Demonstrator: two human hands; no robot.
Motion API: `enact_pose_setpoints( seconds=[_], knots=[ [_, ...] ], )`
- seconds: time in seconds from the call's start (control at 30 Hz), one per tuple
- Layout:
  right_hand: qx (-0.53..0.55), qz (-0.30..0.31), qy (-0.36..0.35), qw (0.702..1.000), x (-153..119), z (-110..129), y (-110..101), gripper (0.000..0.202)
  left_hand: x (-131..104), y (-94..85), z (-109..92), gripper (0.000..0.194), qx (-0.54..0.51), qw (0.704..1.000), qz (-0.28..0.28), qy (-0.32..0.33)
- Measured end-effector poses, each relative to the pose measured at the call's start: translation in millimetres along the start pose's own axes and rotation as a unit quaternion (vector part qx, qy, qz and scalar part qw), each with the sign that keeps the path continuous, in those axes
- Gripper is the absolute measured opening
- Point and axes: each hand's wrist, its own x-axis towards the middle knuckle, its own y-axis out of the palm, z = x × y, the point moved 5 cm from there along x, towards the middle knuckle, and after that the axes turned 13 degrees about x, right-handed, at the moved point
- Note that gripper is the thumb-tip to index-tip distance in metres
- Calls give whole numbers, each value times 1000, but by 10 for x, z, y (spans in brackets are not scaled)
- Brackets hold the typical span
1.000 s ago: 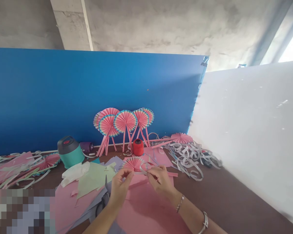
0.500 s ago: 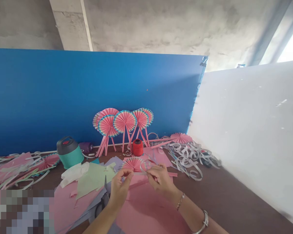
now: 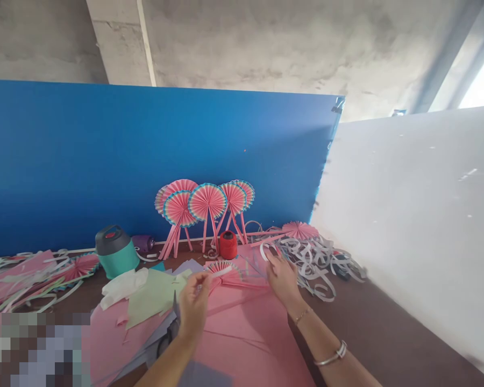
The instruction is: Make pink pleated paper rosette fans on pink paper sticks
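Observation:
My left hand pinches a short white strip, which points right over a pleated pink paper fan. Farther right, my right hand has its fingers closed on a curled white strip, beside the heap of white curls. Beneath both hands lie large pink sheets. Dark-handled scissors rest by my left wrist, partly hidden by it. A red spool stands just behind the fan.
Several finished pink fans lean on the blue panel. At the left are a teal and grey container, a purple object and green paper. White curled strips heap up at the right by a white wall.
My hands have moved apart; the right went right and slightly up with the curled strip, the left a little left. A short white strip now shows in my left hand.

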Motion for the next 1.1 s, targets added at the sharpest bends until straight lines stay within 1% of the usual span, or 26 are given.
enact_pose_setpoints(
  seconds=[0.03, 0.07, 0.1, 0.13, 0.17, 0.2, 0.23, 0.27, 0.33, 0.37, 0.4, 0.47, 0.5, 0.53, 0.6, 0.63, 0.67, 0.7, 0.73, 0.83, 0.93, 1.0, 1.1],
  knots=[
    [-74, -19, -33, 997, -24, 14, 1, 31, -31, 54, -2, 25, 10, 1000, 26, 8],
    [-112, -16, -65, 991, -63, 46, 31, 38, -66, 103, -13, 24, 18, 998, 51, 21],
    [-123, 3, -102, 987, -114, 99, 79, 43, -99, 139, -25, 23, 26, 997, 72, 32],
    [-115, 36, -140, 983, -172, 170, 138, 45, -126, 161, -39, 22, 32, 995, 88, 45],
    [-94, 85, -180, 975, -237, 259, 207, 44, -145, 174, -52, 22, 38, 992, 103, 55],
    [-69, 132, -214, 965, -303, 352, 268, 41, -157, 180, -60, 21, 42, 991, 114, 61],
    [-54, 165, -235, 956, -360, 438, 315, 37, -163, 182, -65, 21, 47, 989, 123, 66],
    [-48, 189, -248, 949, -406, 513, 354, 32, -166, 184, -68, 20, 51, 988, 130, 70],
    [-45, 207, -263, 941, -464, 629, 404, 18, -173, 194, -72, 19, 59, 985, 141, 84],
    [-49, 212, -265, 940, -478, 663, 424, 10, -179, 204, -73, 18, 62, 983, 145, 92],
    [-55, 213, -265, 939, -485, 681, 439, 11, -183, 213, -72, 18, 64, 982, 146, 96],
    [-71, 210, -260, 940, -477, 675, 448, 22, -184, 230, -58, 18, 63, 983, 149, 92],
    [-79, 203, -255, 942, -463, 654, 440, 25, -173, 229, -42, 19, 61, 984, 144, 82],
    [-86, 192, -247, 946, -442, 622, 423, 26, -152, 215, -20, 24, 60, 987, 131, 69],
    [-104, 165, -219, 956, -384, 528, 374, 26, -85, 157, 33, 45, 81, 992, 84, 51],
    [-116, 153, -201, 961, -354, 473, 350, 24, -46, 118, 62, 56, 108, 991, 55, 48],
    [-130, 145, -183, 964, -327, 421, 333, 20, -10, 87, 86, 62, 154, 986, 30, 56],
    [-146, 140, -165, 965, -305, 374, 323, 14, 21, 75, 111, 64, 213, 975, 20, 66],
    [-162, 141, -149, 965, -289, 336, 325, 14, 46, 73, 145, 64, 267, 961, 20, 67],
    [-200, 162, -110, 960, -275, 272, 378, 37, 64, 123, 240, 61, 380, 921, 67, 58],
    [-218, 181, -92, 955, -283, 244, 448, 50, 38, 165, 296, 58, 433, 892, 124, 24],
    [-224, 189, -96, 951, -285, 214, 484, 55, 30, 165, 302, 54, 445, 883, 146, 9],
    [-230, 191, -113, 948, -276, 149, 511, 55, 46, 135, 272, 45, 445, 884, 145, 10]
  ],
)
